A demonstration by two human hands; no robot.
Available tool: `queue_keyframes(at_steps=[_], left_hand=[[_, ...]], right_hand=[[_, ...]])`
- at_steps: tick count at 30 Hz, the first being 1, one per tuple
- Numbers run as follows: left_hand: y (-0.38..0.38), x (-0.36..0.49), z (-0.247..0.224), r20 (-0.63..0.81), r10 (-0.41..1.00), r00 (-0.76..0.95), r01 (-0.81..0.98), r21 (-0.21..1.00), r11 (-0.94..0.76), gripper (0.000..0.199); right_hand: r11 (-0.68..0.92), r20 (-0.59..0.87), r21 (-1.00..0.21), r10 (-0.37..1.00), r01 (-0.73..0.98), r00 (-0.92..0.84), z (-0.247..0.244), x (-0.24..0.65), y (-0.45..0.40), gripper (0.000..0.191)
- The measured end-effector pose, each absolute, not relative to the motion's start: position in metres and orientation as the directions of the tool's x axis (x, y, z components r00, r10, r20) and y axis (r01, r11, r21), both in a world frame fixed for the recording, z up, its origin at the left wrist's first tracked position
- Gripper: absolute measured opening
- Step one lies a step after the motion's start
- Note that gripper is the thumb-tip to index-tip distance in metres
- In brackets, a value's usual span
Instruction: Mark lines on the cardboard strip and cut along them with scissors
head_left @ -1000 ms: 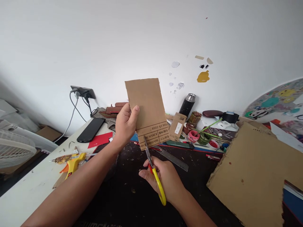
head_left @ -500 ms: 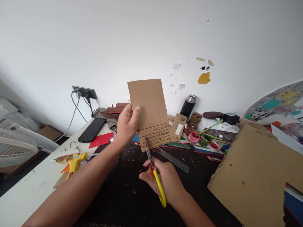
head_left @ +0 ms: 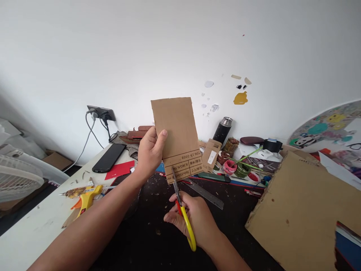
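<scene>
A brown cardboard piece (head_left: 177, 124) with printed lines and numbers along its lower part is held upright over the dark mat. My left hand (head_left: 150, 150) grips its left edge, thumb on the near face. Below it, my right hand (head_left: 194, 218) is wrapped round the handles of yellow and red scissors (head_left: 188, 229). The scissor blades reach up to the card's lower edge near its left corner, one blade lying over the printed face.
On the left lie a phone (head_left: 109, 158), red paper (head_left: 120, 170) and a yellow glue gun (head_left: 88, 197). Behind are a black flask (head_left: 222, 131) and paint jars (head_left: 229, 166). A metal ruler (head_left: 205, 194) and large cardboard (head_left: 301, 214) lie to the right.
The view has shifted slightly, so the wall items sit a little lower. Both hands, the card and the scissors keep nearly the same positions relative to each other.
</scene>
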State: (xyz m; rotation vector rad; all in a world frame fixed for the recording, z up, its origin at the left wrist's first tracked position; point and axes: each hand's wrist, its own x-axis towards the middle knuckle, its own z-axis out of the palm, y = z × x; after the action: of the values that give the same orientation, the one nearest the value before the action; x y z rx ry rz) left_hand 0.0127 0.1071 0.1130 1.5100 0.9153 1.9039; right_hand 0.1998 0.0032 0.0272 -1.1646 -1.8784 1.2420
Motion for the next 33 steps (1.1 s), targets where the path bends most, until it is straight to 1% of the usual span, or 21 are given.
queue_keyframes(at_steps=[11,27,33], left_hand=[[0.11,0.012,0.109,0.563,0.798,-0.216,-0.085,0.803,-0.59,0.043],[0.117,0.011,0.102,0.542,0.81,-0.222,-0.055,0.823,-0.566,0.041],[0.124,0.005,0.096,0.527,0.814,-0.244,-0.033,0.835,-0.55,0.038]], right_hand=[[0.184,0.013,-0.924,0.891,0.336,-0.453,0.027,0.201,0.003,0.076],[0.169,-0.015,-0.913,0.896,0.371,-0.444,0.027,0.201,0.005,0.081],[0.144,-0.04,-0.923,0.888,0.358,-0.459,0.028,0.197,0.013,0.076]])
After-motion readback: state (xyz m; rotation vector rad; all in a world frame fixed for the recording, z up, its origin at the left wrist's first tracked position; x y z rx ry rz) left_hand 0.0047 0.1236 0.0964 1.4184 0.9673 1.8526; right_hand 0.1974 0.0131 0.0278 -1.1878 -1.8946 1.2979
